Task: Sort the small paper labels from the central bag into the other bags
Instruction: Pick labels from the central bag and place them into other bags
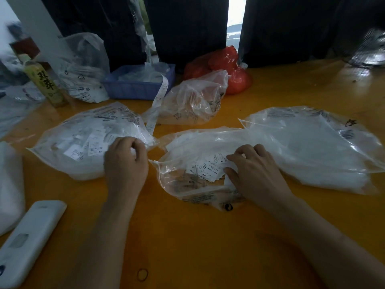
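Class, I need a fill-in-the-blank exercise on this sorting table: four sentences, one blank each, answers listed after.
1. The right hand reaches into the ____ bag of labels.
2. The left hand is at the mouth of the bag on the ____ side.
3. The tray at the back is ____ in colour.
4. Behind the far clear bag lies a ____ bag.

Answers: central; left; blue; red
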Demonstrator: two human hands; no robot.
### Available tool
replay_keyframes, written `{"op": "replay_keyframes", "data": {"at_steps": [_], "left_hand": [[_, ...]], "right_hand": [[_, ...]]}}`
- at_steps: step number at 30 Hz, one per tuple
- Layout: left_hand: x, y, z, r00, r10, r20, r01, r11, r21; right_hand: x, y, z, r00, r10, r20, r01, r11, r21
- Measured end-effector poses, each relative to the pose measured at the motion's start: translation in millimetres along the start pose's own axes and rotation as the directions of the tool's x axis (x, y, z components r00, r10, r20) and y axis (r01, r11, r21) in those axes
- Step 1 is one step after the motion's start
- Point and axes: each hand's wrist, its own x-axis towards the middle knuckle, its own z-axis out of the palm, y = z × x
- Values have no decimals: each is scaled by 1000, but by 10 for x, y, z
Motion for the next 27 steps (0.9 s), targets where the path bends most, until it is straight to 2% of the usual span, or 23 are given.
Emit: {"op": "replay_keyframes", "data": {"at_steps": [4,7,12,15,17,19,21,24,27], "left_hand": [[-206,316,119,974,205,98,-189,971,-149],[-299,422,187,944,291,154,-263,948,-179],[-317,459,194,940,319,124,-304,944,-130],[-311,442,195,949,296,109,-286,953,-103],[-322,439,190,955,275,108,-268,960,-76],[-326,435,179,953,286,105,-278,957,-83],[-327,436,170,941,322,107,-309,944,-119],[-351,477,158,937,319,142,-294,940,-171],[-383,526,165,923,333,191,-300,936,-184]], "right_hand": [[52,-80,66,997,72,37,-70,996,-52],[74,-84,104,995,99,22,-97,993,-61],[59,-101,85,998,42,-44,-44,998,-42],[61,-88,61,998,18,-65,-15,999,52],[68,-65,-27,983,35,-181,-4,986,169],[65,40,-164,923,119,-367,-33,972,233],[55,255,-297,861,237,-450,-169,968,187],[80,617,-421,854,397,-336,-415,910,19],[94,743,-446,864,463,-197,-474,881,-8]]}}
